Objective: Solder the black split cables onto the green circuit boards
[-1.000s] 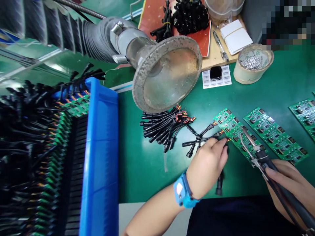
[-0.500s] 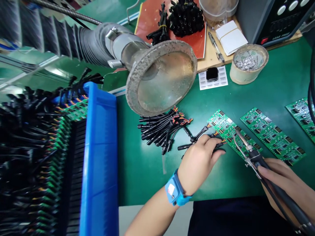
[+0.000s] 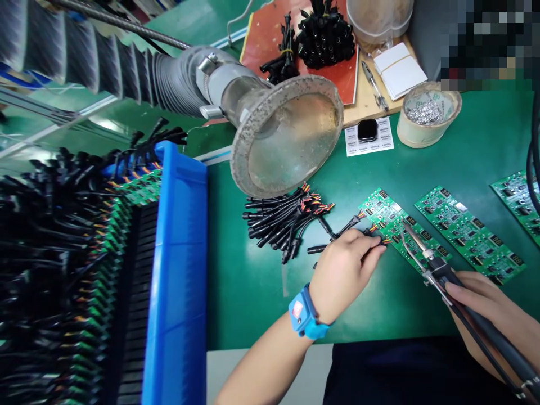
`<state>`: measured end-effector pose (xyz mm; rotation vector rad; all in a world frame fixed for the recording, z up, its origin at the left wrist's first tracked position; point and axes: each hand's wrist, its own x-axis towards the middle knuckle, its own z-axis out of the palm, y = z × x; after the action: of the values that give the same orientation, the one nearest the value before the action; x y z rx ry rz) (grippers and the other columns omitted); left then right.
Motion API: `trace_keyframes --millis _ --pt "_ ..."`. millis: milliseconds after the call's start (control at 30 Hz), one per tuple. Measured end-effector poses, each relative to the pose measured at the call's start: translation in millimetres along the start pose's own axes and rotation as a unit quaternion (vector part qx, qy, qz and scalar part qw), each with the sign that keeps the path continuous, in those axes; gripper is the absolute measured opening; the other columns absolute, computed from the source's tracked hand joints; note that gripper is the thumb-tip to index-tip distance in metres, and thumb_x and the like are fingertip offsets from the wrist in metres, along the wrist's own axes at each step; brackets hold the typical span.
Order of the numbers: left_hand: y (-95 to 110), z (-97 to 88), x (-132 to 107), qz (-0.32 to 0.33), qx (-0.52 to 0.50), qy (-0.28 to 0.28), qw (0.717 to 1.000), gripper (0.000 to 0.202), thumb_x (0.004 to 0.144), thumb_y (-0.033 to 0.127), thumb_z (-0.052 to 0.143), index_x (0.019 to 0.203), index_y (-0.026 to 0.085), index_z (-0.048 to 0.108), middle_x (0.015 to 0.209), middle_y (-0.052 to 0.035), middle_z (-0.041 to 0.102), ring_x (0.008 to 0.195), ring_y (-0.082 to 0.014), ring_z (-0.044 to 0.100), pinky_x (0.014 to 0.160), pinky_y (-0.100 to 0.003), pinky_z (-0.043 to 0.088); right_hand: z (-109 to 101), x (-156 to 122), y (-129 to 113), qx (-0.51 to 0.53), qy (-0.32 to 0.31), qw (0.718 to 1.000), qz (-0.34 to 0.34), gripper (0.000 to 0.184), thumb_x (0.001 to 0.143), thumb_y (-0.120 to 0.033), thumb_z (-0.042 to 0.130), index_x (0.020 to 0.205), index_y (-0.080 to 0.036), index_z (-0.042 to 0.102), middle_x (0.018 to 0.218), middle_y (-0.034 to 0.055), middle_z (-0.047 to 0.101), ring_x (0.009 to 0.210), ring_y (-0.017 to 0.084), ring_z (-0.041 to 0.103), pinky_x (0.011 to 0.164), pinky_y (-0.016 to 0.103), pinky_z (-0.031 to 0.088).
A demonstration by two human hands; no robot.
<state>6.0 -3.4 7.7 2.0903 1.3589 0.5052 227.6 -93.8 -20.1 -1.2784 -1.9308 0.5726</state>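
My left hand [image 3: 348,261], with a blue strap on its wrist, pinches a black cable [image 3: 382,241] by its coloured wire end at the near edge of a green circuit board [image 3: 390,219]. Other short cables [image 3: 350,225] join the same edge. My right hand [image 3: 485,298] is wrapped round a soldering iron [image 3: 451,278] with a thin metal tube along it. Its tip lies over the board, though I cannot tell whether it touches. Left of my left hand lies a pile of loose black cables [image 3: 280,222] with bare coloured wire ends.
A fume extractor hood [image 3: 291,140] hangs above the cable pile. At left stands a blue bin [image 3: 181,253] of wired boards. More boards [image 3: 470,233] lie to the right. Behind are a tub of metal shavings [image 3: 426,132], a pen [image 3: 373,84] and bundled cables [image 3: 324,36].
My left thumb and forefinger have drawn closer together at the cable. The iron stays nearly in place over the board. The whole view has shifted slightly.
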Motion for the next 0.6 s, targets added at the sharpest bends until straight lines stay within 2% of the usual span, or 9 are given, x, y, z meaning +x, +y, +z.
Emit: trace_keyframes --millis 133,300,467,600 --pt "5.6 3.9 -3.7 -0.030 0.011 0.009 0.999 0.016 0.085 0.024 0.057 0.094 0.015 0.068 0.084 -0.0072 0.064 0.075 -0.0175 0.062 0.069 -0.032 0.054 -4.6 -2.1 -0.1 0.057 -0.023 0.998 -0.020 0.057 0.080 -0.002 0.048 0.131 -0.027 0.042 0.100 0.0037 0.060 0.099 0.019 0.058 0.095 0.038 0.051" --pt "9.1 10.2 -4.0 -0.050 0.048 0.037 0.997 0.024 0.084 0.036 0.059 0.093 0.015 0.068 0.082 -0.0070 0.063 0.074 -0.0188 0.062 0.069 -0.034 0.053 -8.1 -22.1 7.9 0.092 -0.076 0.993 -0.024 0.056 0.078 -0.005 0.052 0.129 -0.028 0.043 0.109 0.0051 0.058 0.114 0.024 0.051 0.099 0.046 0.046" --pt "13.3 14.2 -2.5 -0.048 0.090 0.063 0.993 0.014 0.084 0.028 0.057 0.084 0.018 0.067 0.078 -0.0031 0.060 0.068 -0.0163 0.060 0.063 -0.031 0.051 -7.6 -24.9 9.8 0.077 -0.092 0.993 -0.016 0.054 0.078 -0.005 0.055 0.126 -0.027 0.045 0.112 0.0048 0.059 0.121 0.027 0.046 0.101 0.050 0.043" --pt "15.2 15.5 -1.7 -0.054 0.089 0.069 0.992 0.011 0.083 0.025 0.057 0.084 0.017 0.065 0.079 -0.0032 0.059 0.071 -0.0170 0.059 0.064 -0.031 0.050 -7.2 -19.6 9.3 0.059 -0.113 0.992 -0.021 0.053 0.078 -0.007 0.056 0.126 -0.026 0.044 0.111 0.0045 0.062 0.118 0.026 0.050 0.102 0.049 0.043"
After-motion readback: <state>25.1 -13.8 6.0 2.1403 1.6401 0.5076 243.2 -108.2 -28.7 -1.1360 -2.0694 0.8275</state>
